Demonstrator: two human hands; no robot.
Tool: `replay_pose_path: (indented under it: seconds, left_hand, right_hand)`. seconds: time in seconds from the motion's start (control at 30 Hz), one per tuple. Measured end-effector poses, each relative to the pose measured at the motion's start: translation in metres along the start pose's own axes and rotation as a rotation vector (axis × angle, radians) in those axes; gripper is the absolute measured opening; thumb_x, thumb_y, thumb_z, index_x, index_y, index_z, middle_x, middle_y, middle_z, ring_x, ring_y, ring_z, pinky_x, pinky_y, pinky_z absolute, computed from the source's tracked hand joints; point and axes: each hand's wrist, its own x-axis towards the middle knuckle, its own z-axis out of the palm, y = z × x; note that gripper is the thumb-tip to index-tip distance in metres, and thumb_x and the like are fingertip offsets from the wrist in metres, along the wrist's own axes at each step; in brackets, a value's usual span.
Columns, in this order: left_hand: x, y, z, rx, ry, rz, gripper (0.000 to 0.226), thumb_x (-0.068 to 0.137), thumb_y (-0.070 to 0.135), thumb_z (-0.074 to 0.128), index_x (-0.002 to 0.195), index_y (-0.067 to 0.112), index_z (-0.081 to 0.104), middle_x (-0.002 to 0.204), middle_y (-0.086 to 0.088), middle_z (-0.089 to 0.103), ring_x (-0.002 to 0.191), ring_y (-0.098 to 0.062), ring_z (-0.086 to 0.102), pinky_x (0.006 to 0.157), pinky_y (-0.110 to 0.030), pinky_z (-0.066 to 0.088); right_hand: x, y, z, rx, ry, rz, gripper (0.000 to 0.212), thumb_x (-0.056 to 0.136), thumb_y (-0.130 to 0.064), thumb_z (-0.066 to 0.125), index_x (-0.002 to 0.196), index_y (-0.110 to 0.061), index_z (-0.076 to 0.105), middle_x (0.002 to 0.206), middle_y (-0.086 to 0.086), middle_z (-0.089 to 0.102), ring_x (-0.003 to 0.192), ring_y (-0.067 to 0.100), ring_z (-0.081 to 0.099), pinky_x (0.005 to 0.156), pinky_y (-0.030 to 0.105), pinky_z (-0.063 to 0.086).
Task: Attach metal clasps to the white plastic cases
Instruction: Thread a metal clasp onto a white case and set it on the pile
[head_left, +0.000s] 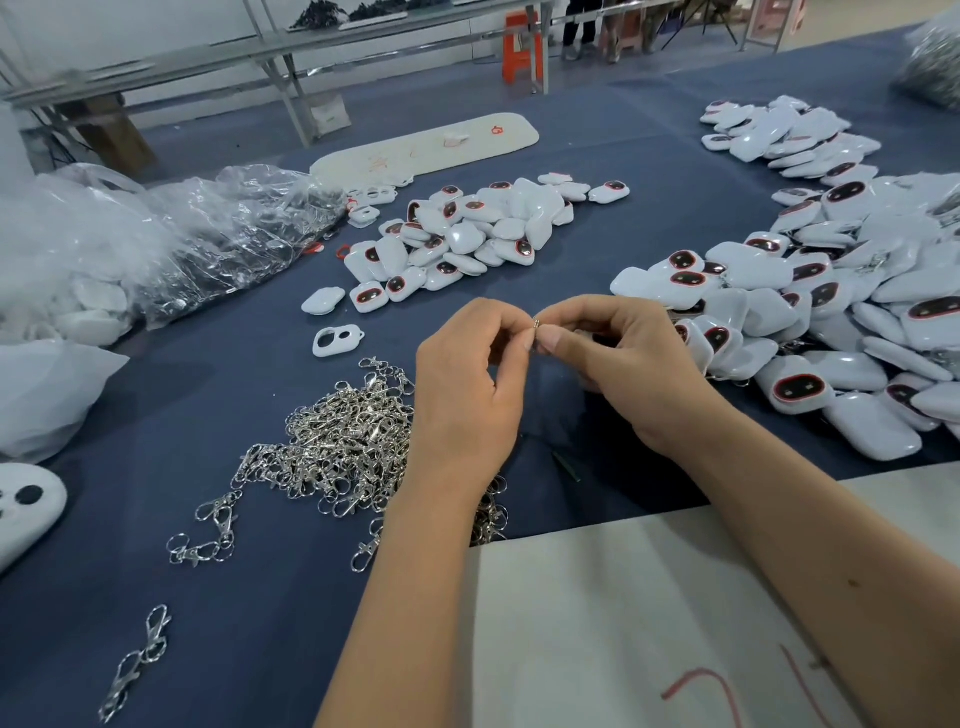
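Blue cloth table, and up beyond the left hand clear plastic bags hold white pieces. Both hands meet: right hand and left pinch a small metal ring. Clasp heap sits just left of them, white cases piled right, more ahead.
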Motion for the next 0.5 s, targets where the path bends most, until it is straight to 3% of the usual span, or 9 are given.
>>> replay_pose_path:
  seconds: [0.17, 0.33, 0.43, 0.5]
  left_hand:
    - [-0.0004, 0.0003, 0.0006, -0.005, -0.015, -0.015, 0.009, 0.094, 0.007, 0.065, 0.090, 0.014, 0.068, 0.084, 0.008, 0.068, 0.081, -0.013, 0.065, 0.072, -0.036, 0.053]
    - [-0.0006, -0.0030, -0.0035, 0.014, -0.081, -0.014, 0.009, 0.094, 0.005, 0.066, 0.089, 0.012, 0.069, 0.082, 0.005, 0.066, 0.079, -0.016, 0.064, 0.072, -0.040, 0.051]
    - [-0.0011, -0.0033, -0.0047, 0.061, -0.097, -0.004, 0.009, 0.094, 0.004, 0.065, 0.087, 0.010, 0.068, 0.079, 0.003, 0.064, 0.076, -0.018, 0.062, 0.071, -0.041, 0.049]
    - [-0.0013, -0.0023, -0.0034, 0.069, -0.094, -0.026, 0.010, 0.094, 0.004, 0.064, 0.087, 0.009, 0.067, 0.078, 0.002, 0.064, 0.076, -0.019, 0.061, 0.071, -0.042, 0.049]
  right_hand:
    - [-0.0010, -0.0014, -0.0009, 0.002, 0.033, -0.026, 0.013, 0.094, -0.011, 0.074, 0.087, -0.021, 0.080, 0.069, -0.013, 0.069, 0.055, 0.000, 0.047, 0.056, 0.008, 0.038]
    - [-0.0036, -0.0001, 0.0018, -0.177, 0.084, -0.077, 0.011, 0.093, -0.011, 0.076, 0.087, -0.020, 0.079, 0.063, -0.005, 0.056, 0.059, 0.014, 0.037, 0.060, 0.026, 0.036]
    - [-0.0057, -0.0026, 0.0059, -0.302, 0.093, -0.161, 0.012, 0.091, -0.005, 0.076, 0.087, -0.017, 0.078, 0.074, -0.004, 0.066, 0.061, 0.007, 0.044, 0.064, 0.022, 0.039]
    - [-0.0066, -0.0044, 0.0071, -0.396, 0.109, -0.215, 0.010, 0.091, -0.004, 0.077, 0.088, -0.014, 0.078, 0.079, -0.001, 0.068, 0.066, 0.010, 0.052, 0.066, 0.026, 0.043]
